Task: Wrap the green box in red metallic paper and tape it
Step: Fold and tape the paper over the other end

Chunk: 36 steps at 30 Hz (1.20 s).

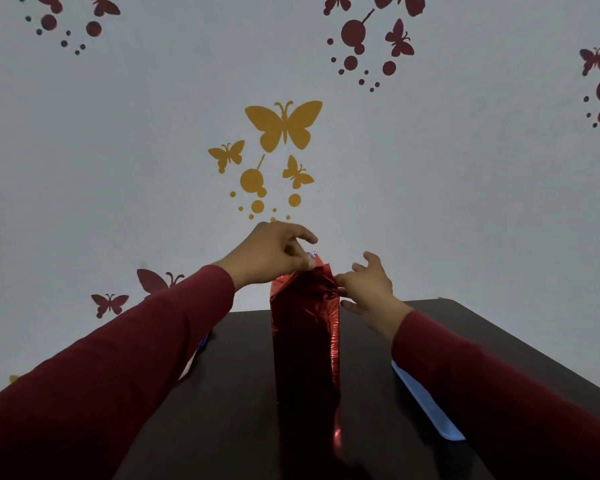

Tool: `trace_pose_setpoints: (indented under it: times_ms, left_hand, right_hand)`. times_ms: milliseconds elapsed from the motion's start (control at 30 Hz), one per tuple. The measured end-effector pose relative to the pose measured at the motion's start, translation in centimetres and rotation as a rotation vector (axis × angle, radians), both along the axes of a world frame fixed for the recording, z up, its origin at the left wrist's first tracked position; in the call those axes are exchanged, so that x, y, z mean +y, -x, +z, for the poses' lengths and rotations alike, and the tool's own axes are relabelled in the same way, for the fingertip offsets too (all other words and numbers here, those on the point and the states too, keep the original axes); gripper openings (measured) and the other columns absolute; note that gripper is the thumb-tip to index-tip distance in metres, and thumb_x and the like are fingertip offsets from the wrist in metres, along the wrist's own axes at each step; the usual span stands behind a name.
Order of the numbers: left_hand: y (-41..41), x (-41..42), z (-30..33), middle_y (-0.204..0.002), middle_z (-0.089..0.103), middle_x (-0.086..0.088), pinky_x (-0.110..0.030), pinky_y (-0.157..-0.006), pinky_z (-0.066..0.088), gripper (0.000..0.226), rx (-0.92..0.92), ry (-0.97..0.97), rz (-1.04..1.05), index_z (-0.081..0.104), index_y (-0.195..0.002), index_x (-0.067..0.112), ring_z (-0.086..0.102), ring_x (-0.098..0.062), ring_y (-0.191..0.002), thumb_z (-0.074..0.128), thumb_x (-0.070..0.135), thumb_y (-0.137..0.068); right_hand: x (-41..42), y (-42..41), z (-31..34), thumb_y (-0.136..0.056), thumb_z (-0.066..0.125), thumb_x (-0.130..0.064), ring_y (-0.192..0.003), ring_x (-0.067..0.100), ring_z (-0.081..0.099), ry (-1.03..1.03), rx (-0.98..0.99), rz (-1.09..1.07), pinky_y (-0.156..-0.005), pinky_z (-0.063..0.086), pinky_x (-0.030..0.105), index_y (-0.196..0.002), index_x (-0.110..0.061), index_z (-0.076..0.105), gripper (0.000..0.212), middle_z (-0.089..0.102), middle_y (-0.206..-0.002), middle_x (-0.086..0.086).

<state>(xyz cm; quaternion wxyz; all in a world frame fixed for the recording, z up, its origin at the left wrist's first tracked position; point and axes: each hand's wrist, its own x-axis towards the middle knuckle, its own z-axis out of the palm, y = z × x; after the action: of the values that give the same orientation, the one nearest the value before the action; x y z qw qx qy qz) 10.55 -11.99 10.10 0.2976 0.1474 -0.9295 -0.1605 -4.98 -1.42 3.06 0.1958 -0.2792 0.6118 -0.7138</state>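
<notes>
Red metallic paper (pixel 305 341) covers a tall upright shape standing on the dark table (pixel 413 320); no green shows, so the box itself is hidden. At its top, the left hand (pixel 274 254) pinches a flap of paper, and the right hand (pixel 368 289) pinches the opposite corner, other fingers spread. A light blue object (pixel 426 403) lies partly hidden under the right sleeve (pixel 499 393). Something pale beneath the left sleeve (pixel 101 375) is unidentifiable.

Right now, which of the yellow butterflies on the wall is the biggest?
The top yellow butterfly, wings spread wide above the two smaller ones flanking the yellow dots.
</notes>
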Motion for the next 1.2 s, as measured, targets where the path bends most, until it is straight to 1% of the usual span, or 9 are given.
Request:
trace_pose_setpoints:
  times_ms: [167,267,367,500,633,700,800,933,1200]
  left_hand:
    - [0.7,-0.8,1.2,-0.092,0.078,0.014,-0.010,-0.083,0.044,0.023,0.175,-0.068,-0.006,0.071,-0.119,0.027,0.067,0.009,-0.094,0.069,0.034,-0.097]
    - [2.2,-1.7,0.4,-0.124,0.069,0.017,-0.034,-0.109,0.043,0.024,0.036,-0.154,0.014,0.077,-0.109,0.036,0.057,0.003,-0.114,0.070,0.051,-0.092]
    - [3.0,-1.9,-1.4,-0.158,0.040,0.007,-0.054,-0.122,0.026,0.044,-0.098,-0.205,0.074,0.077,-0.097,0.051,0.030,-0.020,-0.148,0.068,0.081,-0.066]
    - [2.7,-2.7,-3.2,-0.167,0.015,0.008,-0.046,-0.123,0.024,0.058,-0.173,-0.314,0.054,0.076,-0.109,0.050,0.021,-0.024,-0.154,0.079,0.078,-0.059]
    - [2.0,-3.7,-4.6,-0.158,0.040,0.004,-0.033,-0.106,0.045,0.045,-0.142,-0.450,-0.038,0.074,-0.119,0.042,0.048,-0.018,-0.139,0.086,0.050,-0.077]
    - [1.8,-4.0,-5.1,-0.132,0.065,0.007,-0.036,-0.099,0.057,0.036,-0.097,-0.513,-0.072,0.076,-0.114,0.043,0.067,-0.014,-0.115,0.086,0.045,-0.079]
    - [1.8,-4.6,-5.6,-0.121,0.072,0.006,-0.044,-0.101,0.057,0.040,-0.090,-0.553,-0.032,0.075,-0.111,0.049,0.072,-0.016,-0.107,0.089,0.051,-0.073]
    - [2.0,-5.0,-5.9,-0.113,0.077,0.008,-0.047,-0.105,0.054,0.051,-0.115,-0.562,-0.041,0.075,-0.113,0.050,0.073,-0.015,-0.107,0.090,0.059,-0.065]
    - [2.1,-5.5,-6.2,-0.109,0.078,0.001,-0.053,-0.108,0.051,0.058,-0.096,-0.576,-0.084,0.077,-0.110,0.048,0.073,-0.024,-0.109,0.095,0.058,-0.055]
  right_hand:
    - [-0.8,0.4,0.0,-0.081,0.077,0.002,-0.103,0.020,0.070,0.043,-0.063,0.031,-0.084,0.055,0.039,-0.160,-0.027,0.026,0.098,0.044,-0.158,0.000]
    - [-1.3,0.6,-0.2,-0.076,0.082,0.001,-0.112,0.021,0.068,0.042,-0.087,0.068,-0.098,0.054,0.048,-0.160,-0.029,0.024,0.106,0.044,-0.157,-0.002]
    - [-1.5,0.6,-0.4,-0.075,0.086,-0.004,-0.123,0.025,0.063,0.009,-0.025,0.042,-0.089,0.056,0.044,-0.160,-0.027,0.024,0.107,0.043,-0.158,0.000]
    - [-1.3,0.9,-0.4,-0.077,0.085,-0.010,-0.129,0.024,0.058,-0.022,0.075,-0.007,-0.082,0.057,0.036,-0.160,-0.027,0.027,0.102,0.046,-0.157,0.000]
    - [-1.1,1.1,-0.6,-0.075,0.088,-0.012,-0.133,0.023,0.054,0.009,0.158,-0.022,-0.108,0.048,0.040,-0.156,-0.026,0.036,0.097,0.053,-0.151,-0.001]
    - [-0.8,0.9,-0.2,-0.079,0.087,-0.018,-0.126,0.017,0.058,0.044,0.205,-0.051,-0.100,0.044,0.031,-0.151,-0.026,0.045,0.084,0.062,-0.141,-0.003]
    - [-0.6,0.6,0.7,-0.084,0.083,-0.025,-0.101,0.011,0.068,0.061,0.197,-0.060,-0.091,0.049,0.031,-0.138,-0.026,0.058,0.060,0.074,-0.113,-0.005]
    - [-1.3,0.4,1.2,-0.082,0.084,-0.017,-0.061,0.009,0.055,-0.050,0.110,0.058,-0.049,0.039,0.023,-0.129,-0.018,0.065,0.051,0.065,-0.090,0.004]
    - [-2.8,0.4,1.6,-0.078,0.085,-0.010,-0.066,0.006,0.045,-0.172,0.158,0.067,-0.039,0.036,0.014,-0.138,-0.003,0.060,0.065,0.065,-0.131,0.015]
